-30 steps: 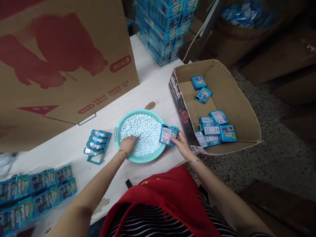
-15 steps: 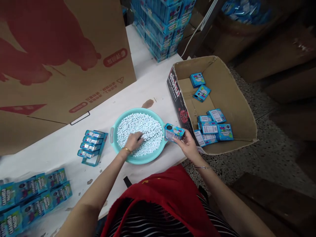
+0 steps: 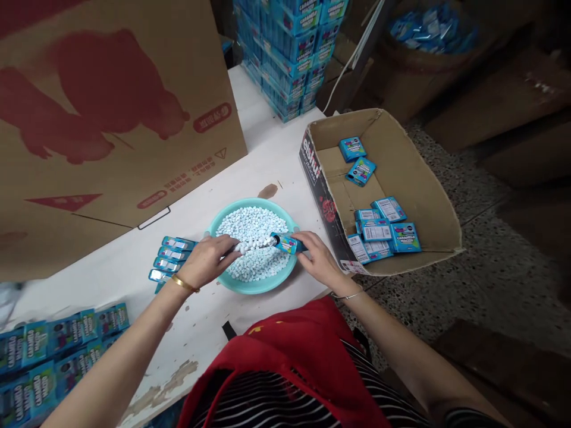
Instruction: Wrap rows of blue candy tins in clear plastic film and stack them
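My left hand [image 3: 207,258] is closed on a small scoop whose body is mostly hidden under a row of pale blue candies [image 3: 255,244]. The heap reaches the end of a blue candy box [image 3: 285,242], which my right hand [image 3: 317,258] grips by its far end. The box lies on its side, tilted, with its open end toward the scoop. Both are over a turquoise basin [image 3: 261,288] filled with the same round candies [image 3: 254,270]. Beside my left hand stand several upright blue boxes [image 3: 172,257] in a display tray, partly covered by the hand.
To the right is an open carton [image 3: 419,178] with several blue boxes [image 3: 405,238] inside. A large brown carton [image 3: 134,131] stands at the back left. Stacked blue packs [image 3: 289,59] rise at the back of the white table [image 3: 267,160]; more packs [image 3: 57,351] lie front left.
My left hand has come up out of the candies and back to the left with a heaped scoop. My right hand has brought the box left, over the basin, its end toward the scoop.
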`<state>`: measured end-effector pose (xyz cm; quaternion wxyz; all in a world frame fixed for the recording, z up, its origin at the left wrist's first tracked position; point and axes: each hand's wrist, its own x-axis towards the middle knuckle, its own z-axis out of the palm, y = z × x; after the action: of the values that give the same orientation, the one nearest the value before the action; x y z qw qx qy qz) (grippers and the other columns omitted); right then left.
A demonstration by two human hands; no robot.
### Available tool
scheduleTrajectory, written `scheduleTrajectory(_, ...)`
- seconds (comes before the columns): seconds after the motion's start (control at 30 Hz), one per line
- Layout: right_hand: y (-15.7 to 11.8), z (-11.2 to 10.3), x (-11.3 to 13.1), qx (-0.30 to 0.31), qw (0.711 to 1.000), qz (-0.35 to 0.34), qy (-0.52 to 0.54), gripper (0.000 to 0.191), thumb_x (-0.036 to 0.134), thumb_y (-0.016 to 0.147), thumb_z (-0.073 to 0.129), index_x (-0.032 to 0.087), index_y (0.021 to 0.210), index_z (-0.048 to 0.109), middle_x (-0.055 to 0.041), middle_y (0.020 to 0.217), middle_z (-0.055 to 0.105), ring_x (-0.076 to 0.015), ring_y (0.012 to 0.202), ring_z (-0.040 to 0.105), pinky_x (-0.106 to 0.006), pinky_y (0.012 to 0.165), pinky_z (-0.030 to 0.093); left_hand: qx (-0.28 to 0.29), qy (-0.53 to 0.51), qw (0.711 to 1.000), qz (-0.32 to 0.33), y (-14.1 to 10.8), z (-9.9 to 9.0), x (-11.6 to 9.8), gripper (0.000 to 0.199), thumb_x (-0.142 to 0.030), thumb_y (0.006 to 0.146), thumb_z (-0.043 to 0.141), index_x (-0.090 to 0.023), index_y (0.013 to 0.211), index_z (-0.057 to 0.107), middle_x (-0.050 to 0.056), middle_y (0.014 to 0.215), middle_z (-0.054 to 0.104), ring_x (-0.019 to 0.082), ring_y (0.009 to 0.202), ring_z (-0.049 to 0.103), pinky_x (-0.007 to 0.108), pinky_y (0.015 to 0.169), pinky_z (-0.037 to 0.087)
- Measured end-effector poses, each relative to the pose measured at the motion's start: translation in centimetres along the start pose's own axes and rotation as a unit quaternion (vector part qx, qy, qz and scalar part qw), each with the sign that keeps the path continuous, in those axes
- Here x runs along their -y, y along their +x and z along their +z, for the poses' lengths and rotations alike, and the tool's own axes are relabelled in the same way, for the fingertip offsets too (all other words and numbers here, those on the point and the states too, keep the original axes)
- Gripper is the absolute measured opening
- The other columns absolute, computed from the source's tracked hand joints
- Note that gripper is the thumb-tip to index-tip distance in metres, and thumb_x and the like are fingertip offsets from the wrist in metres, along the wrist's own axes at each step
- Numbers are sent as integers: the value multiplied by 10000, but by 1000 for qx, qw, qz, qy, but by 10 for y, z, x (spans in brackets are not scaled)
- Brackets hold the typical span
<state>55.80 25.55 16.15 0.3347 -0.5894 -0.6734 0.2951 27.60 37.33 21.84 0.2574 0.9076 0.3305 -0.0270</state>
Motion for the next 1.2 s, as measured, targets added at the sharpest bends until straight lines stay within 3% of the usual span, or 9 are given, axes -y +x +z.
scheduleTrajectory(0.2,-3,15,6,-4,999,-26,18,474,86,819,443,238,1267,479,-98,1204,549,-266,1134,503,-483,990,449,59,121,990,-35,4,-25,-28,310,-400,945,385,-168,965,590,72,850,624,198,737,586,355,742,440)
scheduleTrajectory(0.33,-5,23,6,-3,999,-26,20,494,74,807,436,246,1269,480,-93,1205,550,-264,1138,506,-484,998,451,78,180,980,-31,9,-39,-52,208,-247,915,395,-164,866,579,85,779,605,209,639,555,372,651,425)
scheduleTrajectory(0.47,-7,28,5,-3,1000,-20,24,487,72,815,435,241,1270,475,-94,1212,546,-259,1140,504,-479,998,452,77,208,975,-18,12,-43,-68,226,-90,871,370,-159,819,579,77,713,566,225,635,553,389,648,407)
scheduleTrajectory(0.57,-8,32,0,-11,999,-20,27,472,79,825,442,232,1270,474,-100,1212,544,-258,1147,500,-481,1003,449,63,198,978,-11,9,-41,-67,254,-59,872,350,-161,817,576,73,714,550,223,648,546,390,653,397)
scheduleTrajectory(0.77,-7,38,-9,4,1000,-20,24,486,65,816,429,239,1268,465,-97,1220,536,-257,1168,486,-493,1021,430,36,216,976,1,-9,-23,-40,261,-153,945,326,-190,948,585,65,781,578,209,691,530,380,669,366)
scheduleTrajectory(0.93,-4,43,-15,13,999,-18,42,456,72,834,427,228,1260,468,-102,1233,533,-250,1191,476,-502,1062,386,-2,188,982,-9,-19,-6,-1,292,-313,982,322,-217,1116,563,62,854,608,204,783,556,363,700,348)
scheduleTrajectory(1.0,-4,44,-17,4,998,-9,60,455,76,833,431,227,1260,469,-104,1238,528,-247,1197,477,-493,1059,390,-2,213,975,-65,-15,3,20,301,-347,979,325,-203,1074,572,72,861,611,216,799,562,369,706,341)
scheduleTrajectory(1.1,-4,43,-19,-21,996,17,83,452,86,824,454,226,1253,481,-105,1234,525,-242,1184,491,-461,1032,421,25,249,955,-156,2,26,52,260,-239,960,326,-175,965,579,101,862,606,239,797,565,394,731,333)
scheduleTrajectory(1.2,-4,40,-19,-49,993,36,99,429,113,834,484,229,1247,491,-101,1211,538,-242,1167,505,-450,1028,424,51,176,969,-166,27,60,70,249,-141,922,330,-151,948,578,146,925,612,280,873,572,432,796,321)
